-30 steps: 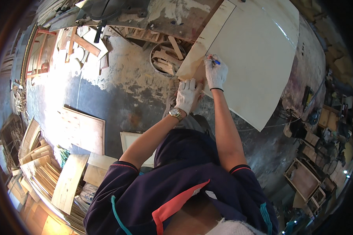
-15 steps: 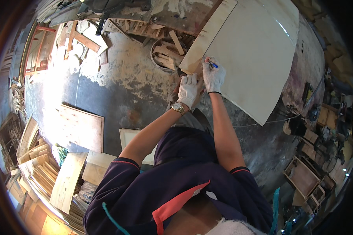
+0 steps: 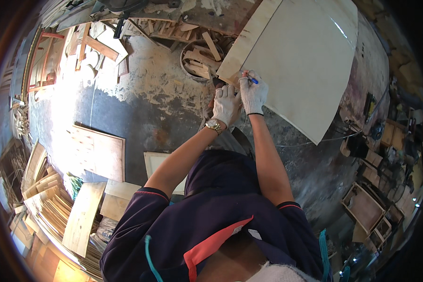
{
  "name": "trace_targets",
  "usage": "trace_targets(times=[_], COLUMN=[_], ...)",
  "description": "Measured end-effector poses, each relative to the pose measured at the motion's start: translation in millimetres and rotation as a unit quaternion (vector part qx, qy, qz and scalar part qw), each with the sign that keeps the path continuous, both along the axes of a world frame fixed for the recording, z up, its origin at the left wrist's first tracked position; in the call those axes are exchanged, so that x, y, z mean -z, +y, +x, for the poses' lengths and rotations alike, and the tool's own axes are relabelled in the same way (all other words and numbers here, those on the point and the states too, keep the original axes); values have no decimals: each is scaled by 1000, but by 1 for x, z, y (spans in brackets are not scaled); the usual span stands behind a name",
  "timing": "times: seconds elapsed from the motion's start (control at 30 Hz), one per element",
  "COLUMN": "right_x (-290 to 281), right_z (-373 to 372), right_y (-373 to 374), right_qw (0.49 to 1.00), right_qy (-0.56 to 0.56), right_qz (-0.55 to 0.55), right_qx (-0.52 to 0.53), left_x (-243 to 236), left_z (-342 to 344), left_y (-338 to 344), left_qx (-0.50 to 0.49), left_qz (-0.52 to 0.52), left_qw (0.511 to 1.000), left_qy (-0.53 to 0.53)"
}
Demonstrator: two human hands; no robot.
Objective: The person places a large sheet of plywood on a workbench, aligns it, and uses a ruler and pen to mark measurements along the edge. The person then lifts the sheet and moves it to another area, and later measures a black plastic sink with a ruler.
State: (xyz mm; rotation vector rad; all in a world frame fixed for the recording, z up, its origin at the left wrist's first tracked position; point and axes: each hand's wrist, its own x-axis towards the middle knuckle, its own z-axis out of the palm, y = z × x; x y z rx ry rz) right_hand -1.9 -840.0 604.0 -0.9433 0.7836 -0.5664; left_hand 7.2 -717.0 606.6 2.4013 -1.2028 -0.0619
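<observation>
A large pale sheet [image 3: 301, 66] lies ahead of me to the right, its near corner pointing towards me. Along its left side runs a lighter wooden-looking strip [image 3: 253, 40], set off by a dark line. My right hand [image 3: 254, 96], in a white knitted glove, is closed around a blue pen [image 3: 253, 80] at the near left end of the sheet. Right beside it, my left hand [image 3: 226, 105] wears a matching glove and a wristwatch [image 3: 214, 125]. Its fingers are curled in by the strip's near end; what they grip is hidden.
A round bin [image 3: 196, 60] of wood offcuts stands just beyond my left hand. On the floor to the left lies a flat panel [image 3: 98, 151], with stacked boards [image 3: 51, 211] nearer me. Wooden frames [image 3: 363, 205] and clutter fill the right side.
The sheet and strip have shifted slightly away from me. My left hand has moved a little to the right, closer to my right hand, which still holds the pen.
</observation>
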Motion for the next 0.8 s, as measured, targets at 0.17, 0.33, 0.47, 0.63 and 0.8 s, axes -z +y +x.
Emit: trace_targets(times=[0.17, 0.33, 0.47, 0.63, 0.8], right_x=[21, 28, -2, 5, 8], right_z=[-10, -12, -15, -20, -20], right_y=[0, 8, 16, 15, 17], right_qw=[972, 999, 898, 871, 891], right_qy=[108, -3, 180, 199, 169], right_qz=[-205, -32, -399, -446, -420], right_qx=[-44, 44, -44, -55, -41], left_x=[3, 3, 10, 16, 21], left_z=[0, 0, 0, -1, -1], left_y=[1, 0, 1, 0, 0], left_qx=[8, 13, 2, 3, 8], left_qz=[14, 42, 55, 45, 63], left_qw=[1000, 999, 998, 999, 998], left_qy=[3, 22, 23, 20, 29])
